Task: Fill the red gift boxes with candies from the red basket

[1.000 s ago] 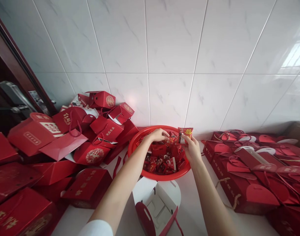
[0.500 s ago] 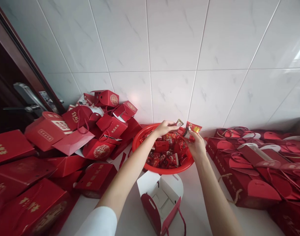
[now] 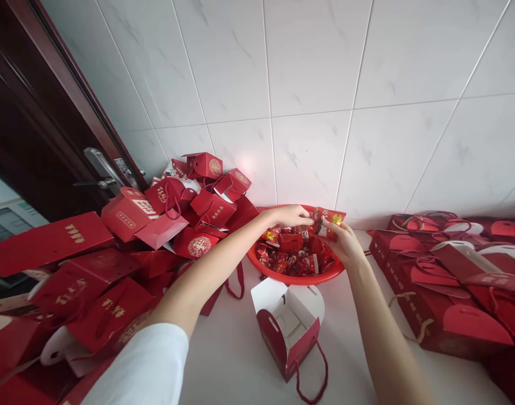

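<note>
A round red basin (image 3: 299,278) full of small red-wrapped sweets (image 3: 291,242) stands against the wall. Above its right rear part, my right hand (image 3: 340,239) is closed on red and gold packets (image 3: 333,218). Just to its left, my left hand (image 3: 294,216) has its fingers closed by the same packets; what exactly they pinch is too small to make out. In front of the basin stands an open box (image 3: 274,349), red outside and white inside, with a red cord handle hanging at its right. Its visible inside holds nothing.
Red gift boxes (image 3: 215,207) lie heaped at the left beside a dark door (image 3: 42,112) with a metal handle (image 3: 103,169). At the right, more red boxes (image 3: 430,304) stand in rows. A tiled wall (image 3: 312,67) rises behind.
The view has turned left, showing more of the door and the heap. My left hand has moved closer to the packets in my right hand.
</note>
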{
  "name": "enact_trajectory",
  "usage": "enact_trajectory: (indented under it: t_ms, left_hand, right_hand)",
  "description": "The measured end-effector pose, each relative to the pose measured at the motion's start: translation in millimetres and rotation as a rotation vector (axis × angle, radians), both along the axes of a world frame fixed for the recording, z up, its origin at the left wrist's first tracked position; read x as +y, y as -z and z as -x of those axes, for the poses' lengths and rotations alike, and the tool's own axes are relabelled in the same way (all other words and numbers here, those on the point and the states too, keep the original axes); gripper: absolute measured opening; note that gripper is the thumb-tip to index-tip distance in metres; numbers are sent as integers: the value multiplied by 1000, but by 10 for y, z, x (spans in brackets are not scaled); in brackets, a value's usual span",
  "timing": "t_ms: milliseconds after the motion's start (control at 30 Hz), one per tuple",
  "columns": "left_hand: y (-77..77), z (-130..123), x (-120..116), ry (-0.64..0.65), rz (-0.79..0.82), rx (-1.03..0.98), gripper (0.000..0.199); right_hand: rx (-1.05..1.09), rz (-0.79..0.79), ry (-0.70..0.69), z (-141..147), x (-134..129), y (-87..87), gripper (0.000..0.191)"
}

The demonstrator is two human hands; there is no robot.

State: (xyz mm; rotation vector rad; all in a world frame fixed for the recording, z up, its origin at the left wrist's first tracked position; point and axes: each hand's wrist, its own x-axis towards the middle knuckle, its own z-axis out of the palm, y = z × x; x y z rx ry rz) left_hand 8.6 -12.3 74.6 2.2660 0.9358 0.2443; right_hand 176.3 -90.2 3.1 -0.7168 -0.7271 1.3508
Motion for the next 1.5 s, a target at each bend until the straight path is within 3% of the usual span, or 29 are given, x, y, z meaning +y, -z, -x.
enact_trajectory:
  t_ms: [67,167,233,333,567,800,1000,1233,1500]
  left_hand:
    - [-28,66,-47,-16,26,113,26]
    - [-34,234,-110,-29,37,438,18]
    - [5,372,-140,-32,35,618,12]
    - [118,549,-184,-72,-24,726,9]
    - [343,646,-385,-151,-204,790,26]
    - [465,531,-538,-194,-286,817,19]
    - [588,385,-561,-225,-336,862,34]
    - [568,308,-558,-197,-301,911,35]
    - [462,360,-551,-136,-208,940,23]
  right_hand:
    - [6,7,7,-2,5,1,34]
    - [22,1,-4,-15,21,16,32]
    - [28,0,-20,-25,31,28,29]
    - [27,1,-42,-32,38,39,26]
    - [26,15,-28,-41,46,39,21]
    - [6,-12,-47,-44,42,40,24]
    - [17,-20,-54,-37,39,42,23]
    - [1,-15,-60,-36,24,22,23]
    - [15,4,-36,-16,7,-4,23]
